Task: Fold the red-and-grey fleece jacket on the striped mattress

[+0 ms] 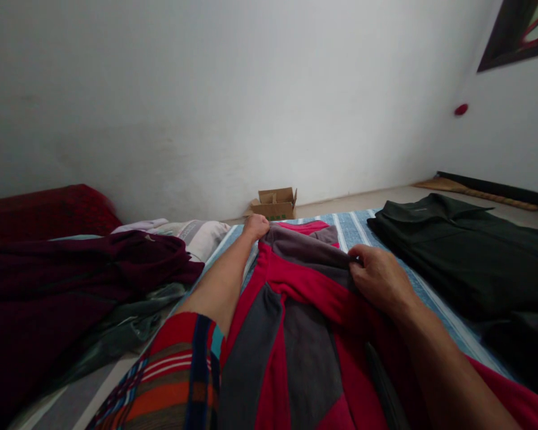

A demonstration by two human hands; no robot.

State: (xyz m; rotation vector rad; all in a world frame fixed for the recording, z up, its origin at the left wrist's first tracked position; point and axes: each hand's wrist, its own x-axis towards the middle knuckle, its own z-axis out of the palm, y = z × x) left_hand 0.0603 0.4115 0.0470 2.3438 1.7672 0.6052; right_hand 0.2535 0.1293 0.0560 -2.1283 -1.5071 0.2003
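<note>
Head view: striped sheet (pixel 356 230) lies beneath the red-and-grey garment (pixel 311 346), which is spread at centre, near to middle. Purple garment (pixel 85 272) lies left, dark folded garment (pixel 461 257) right, seemingly set aside to keep the middle usable. Right hand (pixel 379 275): grip pinching the garment's right side. Left hand (pixel 255 227): grip closed on its far-left corner, apparently holding the cloth stretched between both.
</note>
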